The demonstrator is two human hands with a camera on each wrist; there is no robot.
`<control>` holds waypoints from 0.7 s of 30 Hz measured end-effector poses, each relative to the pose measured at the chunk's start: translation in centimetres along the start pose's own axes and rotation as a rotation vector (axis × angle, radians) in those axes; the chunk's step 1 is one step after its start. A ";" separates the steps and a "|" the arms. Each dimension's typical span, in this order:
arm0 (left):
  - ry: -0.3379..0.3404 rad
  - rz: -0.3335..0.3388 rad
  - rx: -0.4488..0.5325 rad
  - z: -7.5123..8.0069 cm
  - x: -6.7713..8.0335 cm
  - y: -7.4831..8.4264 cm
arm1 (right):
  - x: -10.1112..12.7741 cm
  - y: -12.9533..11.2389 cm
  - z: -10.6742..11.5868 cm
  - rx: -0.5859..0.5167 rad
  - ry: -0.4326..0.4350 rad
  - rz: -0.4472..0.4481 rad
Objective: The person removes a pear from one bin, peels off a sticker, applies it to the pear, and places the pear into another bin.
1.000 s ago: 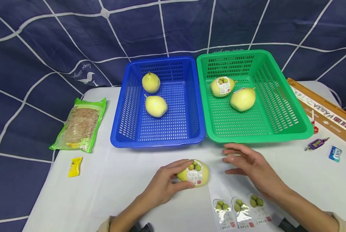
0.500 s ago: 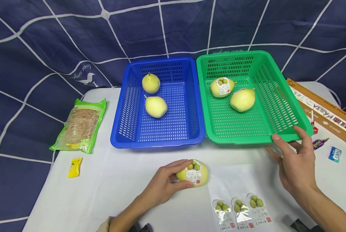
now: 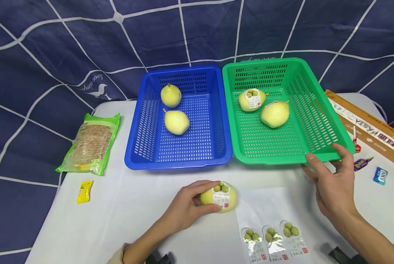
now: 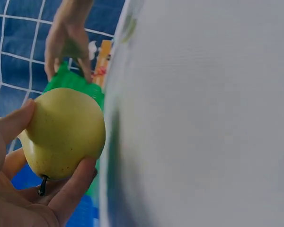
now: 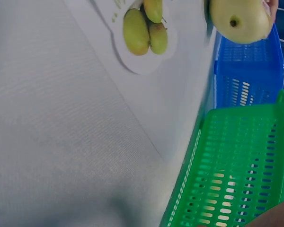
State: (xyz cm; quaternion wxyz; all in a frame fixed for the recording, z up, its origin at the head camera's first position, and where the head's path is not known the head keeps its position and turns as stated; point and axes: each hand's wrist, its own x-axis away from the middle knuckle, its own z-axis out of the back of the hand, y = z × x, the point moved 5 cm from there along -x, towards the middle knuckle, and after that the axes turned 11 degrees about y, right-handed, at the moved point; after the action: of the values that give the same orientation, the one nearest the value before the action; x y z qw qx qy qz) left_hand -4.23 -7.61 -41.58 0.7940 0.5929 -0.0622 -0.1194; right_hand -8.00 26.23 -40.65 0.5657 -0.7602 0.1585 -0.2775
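Observation:
My left hand (image 3: 187, 209) grips a yellow pear (image 3: 207, 198) low over the table, thumb and fingers on opposite sides. A printed label (image 3: 221, 200) with pictured pears lies across its top. In the left wrist view the pear's unlabelled side and dark stem show. My right hand (image 3: 337, 183) holds the front rim of the green basket (image 3: 266, 159) near its right corner, thumb and index finger over the rim; the other fingers are partly hidden below it. Inside that basket sit a labelled pear (image 3: 249, 102) and a second pear (image 3: 275, 114) with a label edge showing.
A blue basket (image 3: 180, 165) with two unlabelled pears (image 3: 177, 122) adjoins the green one. A label sheet (image 3: 262, 205) with three labels lies in front. Packaged food (image 3: 92, 143) and a yellow packet (image 3: 84, 191) lie left; a pasta box (image 3: 371, 128) and small sweets (image 3: 361, 164) lie right.
My right hand has moved right from above the label sheet to the green basket's front rim and taken hold there. The left hand stays on the pear.

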 end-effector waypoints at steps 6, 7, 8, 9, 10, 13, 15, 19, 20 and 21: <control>-0.062 -0.094 0.002 0.3 -1.9 4.8 | -0.1 0.2 0.0 0.038 0.024 0.011; -0.080 -0.108 -0.005 0.3 -2.4 5.7 | 0.0 0.2 0.0 0.041 0.028 0.013; -0.095 -0.120 -0.027 0.3 -3.0 6.7 | -0.1 0.2 0.1 0.040 0.031 0.014; -0.109 -0.140 -0.054 0.3 -3.8 7.7 | -0.1 0.2 0.1 0.038 0.032 0.016; -0.120 -0.156 -0.083 0.2 -4.5 8.6 | -0.1 0.2 0.1 0.041 0.031 0.019; -0.144 -0.194 -0.215 -0.3 -7.3 11.2 | -0.1 0.3 0.2 0.057 0.024 0.028; -0.154 -0.216 -0.302 -1.0 -9.3 12.6 | 0.0 0.4 0.2 0.069 0.023 0.033; -0.205 -0.225 -0.466 -2.9 -13.9 14.5 | 0.0 0.5 0.3 0.075 0.018 0.037; -0.224 -0.219 -0.501 -3.6 -15.0 14.8 | 0.0 0.5 0.3 0.074 0.017 0.036; -0.241 -0.211 -0.544 -4.3 -16.1 14.9 | 0.0 0.4 0.4 0.075 0.015 0.038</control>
State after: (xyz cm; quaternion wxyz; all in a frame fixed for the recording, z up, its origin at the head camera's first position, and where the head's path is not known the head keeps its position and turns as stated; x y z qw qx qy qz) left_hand -17.03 4.63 -27.85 0.8935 0.3437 -0.0600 -0.2827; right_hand -7.79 26.39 -41.15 0.5979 -0.7330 0.1667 -0.2783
